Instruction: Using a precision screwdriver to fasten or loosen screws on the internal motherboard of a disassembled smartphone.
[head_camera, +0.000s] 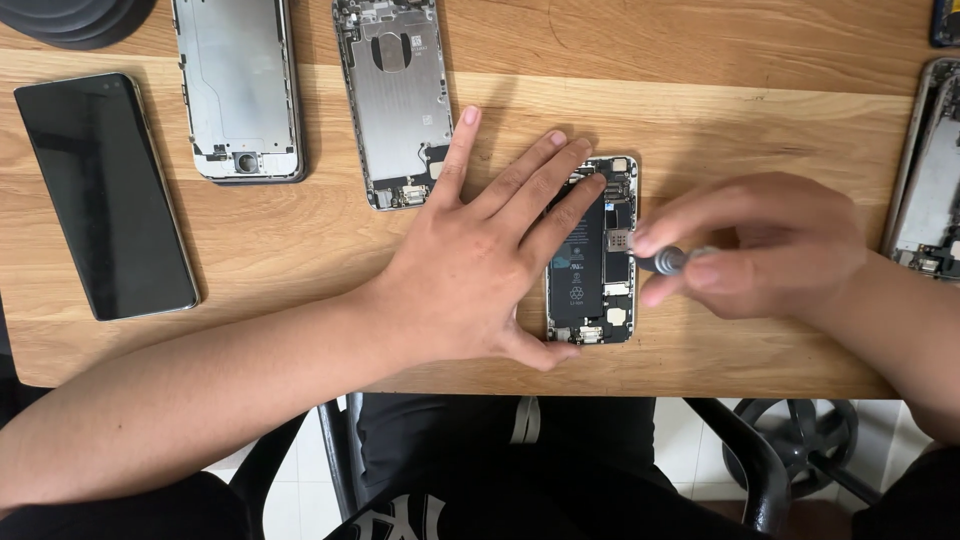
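Wooden tabletop (300, 250) carries an opened smartphone (592, 255) with its black battery (577, 265) exposed, lying near the front edge, and the left hand (480, 270) rests flat on it, fingers spread and released, thumb hooked under its lower end. Just to its right the right hand (770, 245) pinches a small screwdriver (672, 260) between thumb and fingertips, its knurled handle at the phone's right edge. Further left lie two bare metal phone housings (240, 90) (395, 100) and a dark-screened phone (105, 195)
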